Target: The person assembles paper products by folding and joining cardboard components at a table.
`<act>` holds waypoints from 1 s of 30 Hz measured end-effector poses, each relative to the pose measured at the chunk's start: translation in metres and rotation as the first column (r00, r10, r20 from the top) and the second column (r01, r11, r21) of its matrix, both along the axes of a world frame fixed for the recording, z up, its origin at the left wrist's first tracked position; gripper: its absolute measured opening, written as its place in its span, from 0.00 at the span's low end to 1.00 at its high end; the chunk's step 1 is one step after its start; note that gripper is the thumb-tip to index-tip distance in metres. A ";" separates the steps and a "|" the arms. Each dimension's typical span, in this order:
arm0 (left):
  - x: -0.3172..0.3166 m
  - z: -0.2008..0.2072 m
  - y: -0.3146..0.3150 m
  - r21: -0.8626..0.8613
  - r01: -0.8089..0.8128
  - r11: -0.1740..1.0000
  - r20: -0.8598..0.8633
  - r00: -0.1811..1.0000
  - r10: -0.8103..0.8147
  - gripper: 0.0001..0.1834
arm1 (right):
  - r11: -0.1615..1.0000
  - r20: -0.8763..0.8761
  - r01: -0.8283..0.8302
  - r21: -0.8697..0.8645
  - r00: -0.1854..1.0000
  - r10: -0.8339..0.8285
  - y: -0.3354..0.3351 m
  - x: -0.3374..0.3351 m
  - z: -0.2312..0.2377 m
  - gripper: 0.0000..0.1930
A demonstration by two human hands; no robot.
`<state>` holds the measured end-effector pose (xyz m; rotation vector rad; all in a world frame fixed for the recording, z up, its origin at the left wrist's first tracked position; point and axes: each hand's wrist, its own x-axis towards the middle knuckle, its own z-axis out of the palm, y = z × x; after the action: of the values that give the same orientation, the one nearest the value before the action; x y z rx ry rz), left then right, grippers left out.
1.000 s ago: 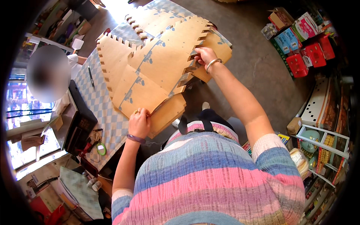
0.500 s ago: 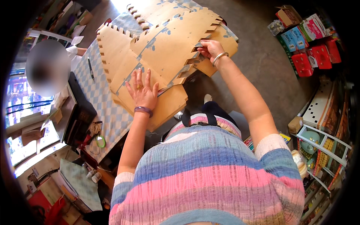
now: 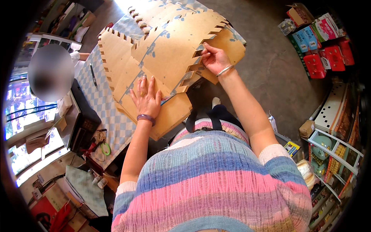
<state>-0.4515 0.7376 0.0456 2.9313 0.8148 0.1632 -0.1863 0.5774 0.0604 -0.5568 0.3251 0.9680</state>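
Brown paper sheets (image 3: pixel 170 50), fanned out in overlapping layers, cover much of the table. Their edges are stepped and tooth-like, with blue-grey printed marks. My left hand (image 3: pixel 147 99) lies flat on the near sheets, fingers spread, with a ring and a purple bangle. At the toothed right edge is my right hand (image 3: pixel 215 61), a silver bangle on its wrist. Its fingers are curled together against the flaps, and whatever lies between them is hidden. More brown sheets (image 3: pixel 228 44) stick out beneath, and a thick brown stack (image 3: pixel 176 110) is under the left hand's side.
A checked cloth (image 3: pixel 96 92) covers the table, with a pen (image 3: pixel 93 75) and green-handled scissors (image 3: pixel 105 149) on it. Another person's hand (image 3: pixel 83 56) rests at the far left edge. Red boxes (image 3: pixel 334 58) stand on the floor at right, above a white rack (image 3: pixel 336 154).
My right hand has shifted slightly down and left along the toothed edge, its fingers more curled. The left hand stays flat on the sheets. The view has moved a little.
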 end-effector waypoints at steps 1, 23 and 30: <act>0.000 0.000 0.000 0.000 -0.001 1.000 -0.003 1.000 0.001 0.30 | 0.998 -0.069 0.000 0.060 0.998 0.004 0.001 -0.001 -0.001 0.04; 0.003 0.004 -0.001 -0.001 -0.032 0.999 -0.020 0.999 0.032 0.31 | 0.979 0.167 0.206 0.008 0.965 -0.204 0.021 -0.010 -0.012 0.07; 0.002 0.002 0.001 -0.011 -0.033 0.999 -0.011 0.999 0.032 0.31 | 0.888 0.498 0.341 -0.308 0.853 -0.155 0.021 -0.015 -0.012 0.05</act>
<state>-0.4500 0.7383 0.0475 2.9124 0.8624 0.1443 -0.2008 0.5985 0.0489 -1.0604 0.1504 0.4843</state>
